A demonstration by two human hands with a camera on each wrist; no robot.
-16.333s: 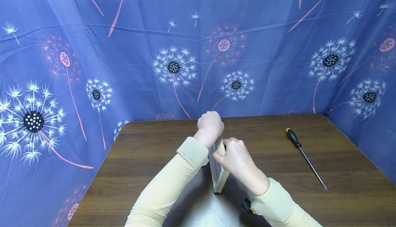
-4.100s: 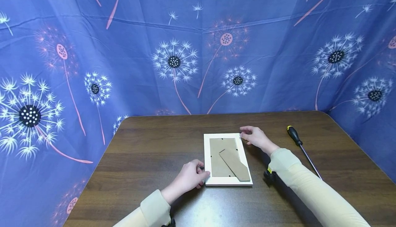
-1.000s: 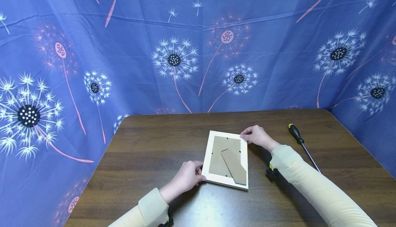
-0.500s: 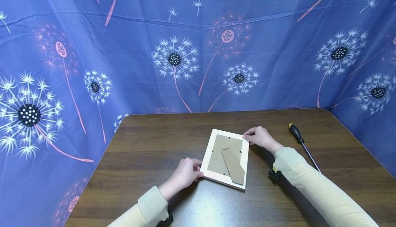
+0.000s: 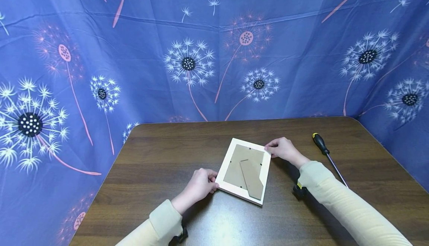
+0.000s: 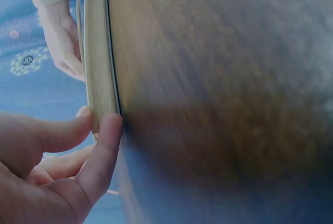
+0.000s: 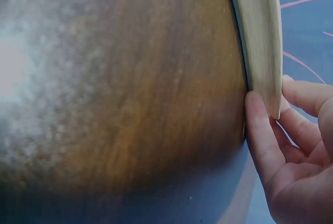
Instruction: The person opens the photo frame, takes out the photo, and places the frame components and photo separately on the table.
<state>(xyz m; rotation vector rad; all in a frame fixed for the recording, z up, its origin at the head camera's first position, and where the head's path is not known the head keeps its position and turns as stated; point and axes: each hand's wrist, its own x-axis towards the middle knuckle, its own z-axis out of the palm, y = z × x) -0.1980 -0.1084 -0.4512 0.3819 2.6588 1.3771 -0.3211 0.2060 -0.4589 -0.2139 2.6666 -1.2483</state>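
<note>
The picture frame (image 5: 233,169) is back side up, on the wooden table (image 5: 167,153) or barely above it — I cannot tell. The left hand (image 5: 197,185) and right hand (image 5: 285,151) pinch only opposite corners — if one grip slips, the frame may turn and drop.

Head view bright w/ glare on tabletop (image 5: 151,164); wrist pics hazy.

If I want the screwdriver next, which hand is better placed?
Right, most likely. The right hand pinches the picture frame at its far right corner, nearer the screwdriver; the left hand grips the opposite corner. The right must release first.
</note>
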